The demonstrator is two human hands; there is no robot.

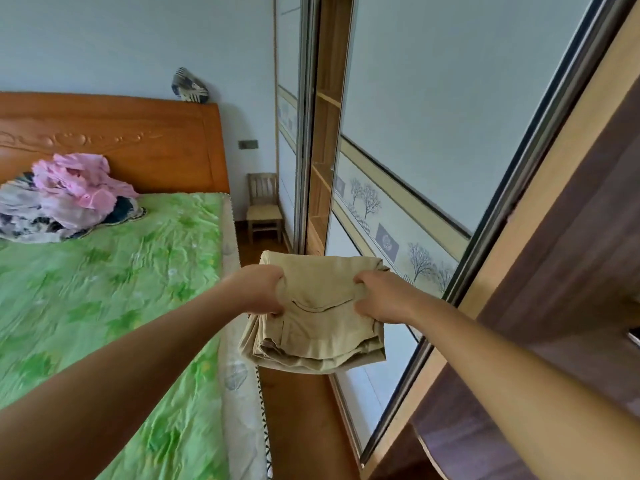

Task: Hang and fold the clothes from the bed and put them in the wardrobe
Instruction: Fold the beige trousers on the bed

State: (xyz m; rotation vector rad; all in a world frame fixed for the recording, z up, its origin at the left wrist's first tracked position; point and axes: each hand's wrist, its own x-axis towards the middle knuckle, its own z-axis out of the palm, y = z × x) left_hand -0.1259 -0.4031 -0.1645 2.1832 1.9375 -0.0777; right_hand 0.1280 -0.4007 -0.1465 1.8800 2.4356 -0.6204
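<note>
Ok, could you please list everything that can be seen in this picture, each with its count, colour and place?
folded garment: one, beige, held in the air between bed and wardrobe
pile of clothes: one, pink, grey and dark pieces, on the bed near the headboard
bed: one, green patterned sheet, left
headboard: one, orange-brown wood, against the far wall
patterned object: one, blue and white, on top of the headboard's right end
chair: one, small, light wood, far corner
wall plate: one, dark, above the chair
wardrobe door: one, pale with a tree band, right
wardrobe shelves: several, wooden, in the open gap
left hand: grips the garment's left side
right hand: grips its right side
</note>
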